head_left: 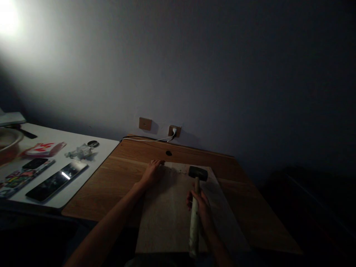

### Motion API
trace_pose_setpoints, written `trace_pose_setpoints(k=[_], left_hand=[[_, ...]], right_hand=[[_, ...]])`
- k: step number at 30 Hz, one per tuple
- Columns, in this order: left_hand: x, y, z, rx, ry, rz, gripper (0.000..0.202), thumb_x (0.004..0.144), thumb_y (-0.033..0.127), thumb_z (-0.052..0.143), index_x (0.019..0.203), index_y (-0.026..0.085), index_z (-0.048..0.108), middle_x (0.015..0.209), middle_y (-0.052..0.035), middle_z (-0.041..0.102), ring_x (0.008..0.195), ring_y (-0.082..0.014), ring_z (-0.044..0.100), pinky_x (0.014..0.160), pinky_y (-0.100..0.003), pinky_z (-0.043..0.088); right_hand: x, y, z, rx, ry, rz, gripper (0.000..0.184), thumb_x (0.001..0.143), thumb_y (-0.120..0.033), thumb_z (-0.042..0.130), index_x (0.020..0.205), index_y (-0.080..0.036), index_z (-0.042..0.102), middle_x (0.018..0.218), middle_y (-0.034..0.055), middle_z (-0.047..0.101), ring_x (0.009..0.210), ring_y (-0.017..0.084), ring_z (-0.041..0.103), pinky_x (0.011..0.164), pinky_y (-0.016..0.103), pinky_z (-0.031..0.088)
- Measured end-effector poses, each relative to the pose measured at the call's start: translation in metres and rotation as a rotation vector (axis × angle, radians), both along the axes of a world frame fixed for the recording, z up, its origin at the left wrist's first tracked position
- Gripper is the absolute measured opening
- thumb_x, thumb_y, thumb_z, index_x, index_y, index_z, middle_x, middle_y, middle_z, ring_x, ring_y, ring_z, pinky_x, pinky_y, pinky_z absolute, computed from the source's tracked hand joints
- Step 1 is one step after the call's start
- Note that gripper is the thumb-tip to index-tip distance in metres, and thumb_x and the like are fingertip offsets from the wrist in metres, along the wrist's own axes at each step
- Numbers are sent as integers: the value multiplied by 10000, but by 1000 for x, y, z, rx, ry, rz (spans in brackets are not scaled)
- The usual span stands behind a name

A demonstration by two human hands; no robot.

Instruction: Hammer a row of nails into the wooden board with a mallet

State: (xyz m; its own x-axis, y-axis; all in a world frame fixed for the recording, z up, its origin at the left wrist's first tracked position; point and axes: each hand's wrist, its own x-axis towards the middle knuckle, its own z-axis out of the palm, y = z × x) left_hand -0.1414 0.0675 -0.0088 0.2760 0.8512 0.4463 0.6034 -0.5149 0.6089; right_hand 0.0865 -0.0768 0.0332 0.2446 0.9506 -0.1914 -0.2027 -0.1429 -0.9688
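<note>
My right hand is closed around the pale wooden handle of a black-headed mallet. The mallet's head is over the far right part of a thin wooden board, its handle pointing down toward me. At the board's far left corner lies my left hand, fingers stretched out along the edge and partly hidden in the dim light. Between the hand and the mallet head, a few small pale bits sit on the board, too small to name.
Under the board is a brown wooden table against the wall. A white table adjoins on the left, bearing a phone, crumpled plastic, a roll of tape and a red-and-white packet. A white plug sits in a wall socket.
</note>
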Motion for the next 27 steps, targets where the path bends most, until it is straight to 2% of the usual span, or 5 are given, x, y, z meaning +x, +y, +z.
trace_pose_setpoints(k=[5,10,14,22,27], left_hand=[[0,2,-3,40,58,0,293,863,170,596,1145,180,671,1141,-105,700,1096,-267,596,999,-420,471],[-1,-1,0,21,64,9,264,882,171,588,1130,180,676,1144,-105,697,1105,-261,589,1011,-417,461],[-2,-5,3,10,91,6,307,853,148,622,1153,187,674,1165,-100,688,1128,-264,578,1022,-419,457],[-10,-24,18,54,115,-13,187,872,168,655,1046,211,712,1186,-100,667,1156,-268,572,1037,-437,450],[-18,-36,25,81,169,-49,106,901,170,631,953,212,714,1162,-93,656,1138,-259,576,1009,-419,462]], right_hand=[[30,-19,-13,-108,-193,-152,466,726,-661,714,923,-247,629,783,4,690,694,207,640,552,279,504],[43,-24,-14,-133,-343,-100,520,681,-705,741,873,-226,670,846,46,727,804,246,676,625,298,533],[51,-22,-18,-116,-300,-103,554,642,-627,809,1009,-225,704,1037,65,763,1019,294,699,789,352,567],[68,-24,-15,-135,-641,40,470,664,-670,717,871,-248,703,782,66,770,658,290,715,527,342,493],[86,-13,-3,30,-1156,-24,378,847,-603,555,765,-255,676,717,87,734,687,283,698,641,364,483]])
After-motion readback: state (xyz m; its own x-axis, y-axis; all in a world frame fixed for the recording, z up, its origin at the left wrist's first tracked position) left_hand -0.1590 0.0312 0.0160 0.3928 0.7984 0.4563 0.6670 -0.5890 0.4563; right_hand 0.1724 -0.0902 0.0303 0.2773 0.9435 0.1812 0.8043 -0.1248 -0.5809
